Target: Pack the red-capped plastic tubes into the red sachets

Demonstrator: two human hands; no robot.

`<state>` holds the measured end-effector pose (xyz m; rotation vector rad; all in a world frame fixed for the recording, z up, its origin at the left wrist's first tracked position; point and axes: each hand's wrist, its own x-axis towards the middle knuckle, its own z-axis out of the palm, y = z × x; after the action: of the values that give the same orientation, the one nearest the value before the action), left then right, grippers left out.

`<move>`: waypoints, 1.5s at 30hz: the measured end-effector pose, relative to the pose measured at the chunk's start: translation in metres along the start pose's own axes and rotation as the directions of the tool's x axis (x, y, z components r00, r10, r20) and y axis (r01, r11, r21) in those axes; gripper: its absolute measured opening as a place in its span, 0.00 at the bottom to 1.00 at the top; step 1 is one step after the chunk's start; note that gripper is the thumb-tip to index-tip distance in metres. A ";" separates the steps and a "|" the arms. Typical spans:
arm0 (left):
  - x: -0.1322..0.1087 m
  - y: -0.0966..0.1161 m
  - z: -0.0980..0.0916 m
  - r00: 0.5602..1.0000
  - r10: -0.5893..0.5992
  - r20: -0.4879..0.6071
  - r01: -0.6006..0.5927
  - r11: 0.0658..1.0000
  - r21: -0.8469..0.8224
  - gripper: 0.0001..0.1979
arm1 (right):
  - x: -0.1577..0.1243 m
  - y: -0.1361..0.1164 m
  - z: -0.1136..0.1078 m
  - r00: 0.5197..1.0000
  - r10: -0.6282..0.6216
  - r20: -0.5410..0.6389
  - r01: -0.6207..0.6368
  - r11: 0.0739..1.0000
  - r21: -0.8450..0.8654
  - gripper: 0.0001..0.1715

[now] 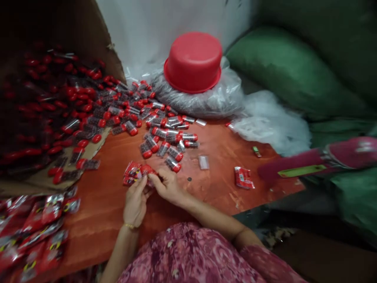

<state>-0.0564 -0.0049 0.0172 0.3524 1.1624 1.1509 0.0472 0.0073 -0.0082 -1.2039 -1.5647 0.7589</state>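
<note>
My left hand (135,204), with a yellow bracelet at the wrist, pinches the near edge of small red printed packets (132,173) just above the table. Opposite it, the thumb and fingers of my right hand (169,188) close on the same red packaging, and the fingertips of both hands nearly meet. How many packets are held is unclear. Beyond the hands lie small clear bottles with red caps (173,164) and dark contents, loosely grouped. A single red packet (244,177) rests to the right, and a small clear plastic piece (203,162) lies between.
An open carton (101,137) at the left spills a heap of red-capped bottles. Filled red packets (53,208) are piled at the lower left. At the back, an upturned red basin (194,59) sits on a plastic bag (206,104). A pink tubular object (306,163) juts in from the right.
</note>
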 end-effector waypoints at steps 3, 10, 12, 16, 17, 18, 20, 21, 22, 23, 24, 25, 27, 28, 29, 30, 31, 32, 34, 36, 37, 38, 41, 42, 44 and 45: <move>0.007 0.004 0.002 1.000 -0.019 -0.003 0.019 1.000 -0.017 0.18 | 0.010 0.001 -0.011 0.996 -0.062 0.056 0.068 0.991 -0.116 0.22; 0.009 0.016 0.008 0.996 0.021 -0.092 -0.019 0.999 0.028 0.12 | 0.067 0.033 -0.083 0.714 -0.236 0.660 0.604 0.683 -0.410 0.16; 0.005 0.017 0.009 0.997 -0.007 -0.077 0.010 0.999 0.039 0.10 | 0.070 0.042 -0.096 0.602 -0.182 0.778 0.694 0.602 -0.396 0.18; 0.001 0.014 0.009 0.995 -0.038 -0.097 0.040 0.999 0.014 0.07 | 0.054 0.046 -0.105 0.607 -0.110 0.787 0.680 0.584 -0.443 0.17; 0.001 0.013 0.008 0.993 -0.044 -0.110 0.045 0.999 0.006 0.07 | 0.050 0.045 -0.105 0.620 -0.100 0.778 0.665 0.594 -0.454 0.19; 0.001 0.012 0.007 0.991 -0.051 -0.122 0.051 0.999 -0.001 0.07 | 0.046 0.044 -0.106 0.640 -0.091 0.763 0.644 0.604 -0.469 0.23; 0.002 0.011 0.006 0.989 -0.065 -0.136 0.065 0.998 0.000 0.07 | 0.042 0.043 -0.104 0.670 -0.081 0.738 0.617 0.614 -0.492 0.29; 0.003 0.011 0.006 0.988 -0.067 -0.137 0.068 0.998 0.005 0.08 | 0.041 0.043 -0.102 0.680 -0.076 0.729 0.609 0.613 -0.504 0.28; 0.004 0.011 0.005 0.989 -0.064 -0.137 0.066 0.998 0.013 0.09 | 0.040 0.043 -0.100 0.687 -0.071 0.724 0.606 0.606 -0.515 0.25; 0.005 0.011 0.005 0.989 -0.055 -0.135 0.058 0.998 0.019 0.10 | 0.040 0.044 -0.097 0.691 -0.067 0.720 0.605 0.598 -0.525 0.22; 0.005 0.011 0.005 0.990 -0.041 -0.133 0.044 0.999 0.023 0.10 | 0.038 0.045 -0.095 0.698 -0.065 0.713 0.602 0.593 -0.535 0.19; 0.006 0.011 0.005 0.991 -0.026 -0.134 0.029 0.999 0.021 0.11 | 0.036 0.046 -0.094 0.709 -0.068 0.702 0.594 0.594 -0.542 0.17; 0.008 0.010 0.005 0.989 -0.015 -0.148 0.016 1.000 0.001 0.11 | 0.029 0.048 -0.094 0.749 -0.096 0.655 0.558 0.623 -0.547 0.16; 0.009 0.010 0.005 0.988 -0.024 -0.154 0.023 1.000 -0.009 0.11 | 0.024 0.048 -0.095 0.779 -0.120 0.615 0.530 0.650 -0.544 0.16; 0.010 0.009 0.005 0.987 -0.040 -0.158 0.037 0.999 -0.016 0.11 | 0.018 0.048 -0.097 0.810 -0.149 0.567 0.499 0.682 -0.535 0.17; 0.010 0.009 0.005 0.985 -0.056 -0.160 0.054 0.998 -0.018 0.11 | 0.012 0.047 -0.099 0.839 -0.184 0.511 0.472 0.714 -0.517 0.18; 0.011 0.008 0.006 0.985 -0.071 -0.158 0.069 0.997 -0.015 0.11 | 0.005 0.045 -0.101 0.862 -0.227 0.454 0.454 0.743 -0.491 0.19; 0.011 0.007 0.006 0.985 -0.080 -0.151 0.079 0.997 -0.010 0.11 | -0.001 0.043 -0.102 0.876 -0.271 0.400 0.447 0.769 -0.457 0.19; 0.011 0.004 0.007 0.988 -0.085 -0.128 0.086 0.996 -0.004 0.13 | -0.010 0.037 -0.101 0.886 -0.341 0.315 0.448 0.806 -0.388 0.19; 0.011 0.002 0.008 0.992 -0.077 -0.101 0.077 0.997 -0.002 0.15 | -0.015 0.029 -0.098 0.888 -0.372 0.271 0.448 0.833 -0.325 0.19; 0.011 0.000 0.008 0.994 -0.068 -0.090 0.069 0.998 0.000 0.16 | -0.016 0.026 -0.096 0.888 -0.378 0.263 0.448 0.843 -0.299 0.19; 0.010 -0.001 0.007 0.995 -0.058 -0.083 0.058 0.998 0.004 0.17 | -0.016 0.024 -0.094 0.885 -0.384 0.263 0.450 0.849 -0.276 0.19; 0.009 -0.002 0.006 0.996 -0.015 -0.087 0.018 0.999 0.037 0.18 | -0.014 0.021 -0.088 0.877 -0.397 0.272 0.462 0.851 -0.249 0.20; 0.009 -0.002 0.006 0.995 0.002 -0.096 0.003 0.999 0.051 0.19 | -0.014 0.022 -0.087 0.878 -0.395 0.272 0.461 0.850 -0.254 0.20; 0.007 -0.002 0.006 0.993 0.037 -0.110 -0.029 0.997 0.070 0.19 | -0.014 0.024 -0.083 0.888 -0.381 0.259 0.445 0.852 -0.274 0.20; 0.007 -0.002 0.006 0.993 0.052 -0.110 -0.045 0.996 0.072 0.20 | -0.014 0.025 -0.081 0.895 -0.372 0.246 0.434 0.854 -0.286 0.20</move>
<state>-0.0503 0.0019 0.0144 0.3750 1.2997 1.1869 0.1326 -0.0053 -0.0089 -1.0006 -2.0797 0.3358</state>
